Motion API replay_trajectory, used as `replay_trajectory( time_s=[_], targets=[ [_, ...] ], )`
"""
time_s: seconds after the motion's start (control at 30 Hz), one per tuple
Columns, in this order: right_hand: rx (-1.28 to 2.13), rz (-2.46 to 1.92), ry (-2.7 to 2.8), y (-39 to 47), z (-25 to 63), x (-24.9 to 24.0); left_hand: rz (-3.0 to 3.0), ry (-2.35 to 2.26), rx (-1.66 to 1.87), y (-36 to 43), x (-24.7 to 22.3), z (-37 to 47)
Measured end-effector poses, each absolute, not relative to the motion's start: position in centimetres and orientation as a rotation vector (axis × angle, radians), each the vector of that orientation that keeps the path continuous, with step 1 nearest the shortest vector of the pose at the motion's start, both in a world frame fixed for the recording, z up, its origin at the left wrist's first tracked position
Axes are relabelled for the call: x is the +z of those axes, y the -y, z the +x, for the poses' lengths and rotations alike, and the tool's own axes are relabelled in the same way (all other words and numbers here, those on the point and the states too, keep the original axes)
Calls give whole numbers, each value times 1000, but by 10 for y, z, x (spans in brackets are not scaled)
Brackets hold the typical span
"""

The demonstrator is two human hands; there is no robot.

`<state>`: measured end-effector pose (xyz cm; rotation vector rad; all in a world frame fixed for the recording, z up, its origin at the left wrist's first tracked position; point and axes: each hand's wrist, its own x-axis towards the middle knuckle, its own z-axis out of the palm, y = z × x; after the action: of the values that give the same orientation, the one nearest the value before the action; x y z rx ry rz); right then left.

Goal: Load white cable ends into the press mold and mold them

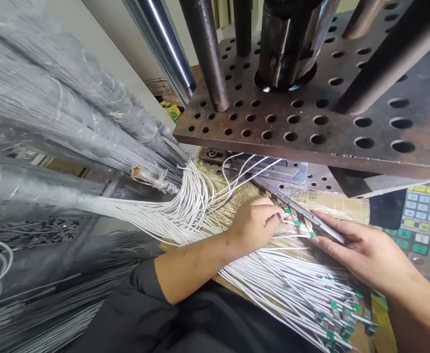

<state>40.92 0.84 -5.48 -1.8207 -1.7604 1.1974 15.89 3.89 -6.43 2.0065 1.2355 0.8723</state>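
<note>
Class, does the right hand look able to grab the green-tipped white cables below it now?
Probably not: the cables lie close, but the right hand grips the long grey metal bar.

Slim grey metal bar, slanting down rightward, right of frame centre. Small green-and-metal connectors line its lower edge. White cables fan toward lower right.

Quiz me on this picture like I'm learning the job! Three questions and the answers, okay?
1. Which hand grips one end of the long, flat grey metal bar?
2. True or false: the thick, flat brown metal plate is full of round holes.
3. Fill in the colour: many small metal tips on the thin white cables have ____ parts.

Key: 1. The person's right hand. 2. True. 3. Green.
</note>
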Motion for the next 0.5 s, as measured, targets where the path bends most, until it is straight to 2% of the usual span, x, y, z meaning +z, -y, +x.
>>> replay_trajectory(
  time_s=[0.5],
  targets=[
    [1294, -1769, 1734, -7, 410, -54, 2020, -1268, 777, -35, -60, 156]
  ],
)
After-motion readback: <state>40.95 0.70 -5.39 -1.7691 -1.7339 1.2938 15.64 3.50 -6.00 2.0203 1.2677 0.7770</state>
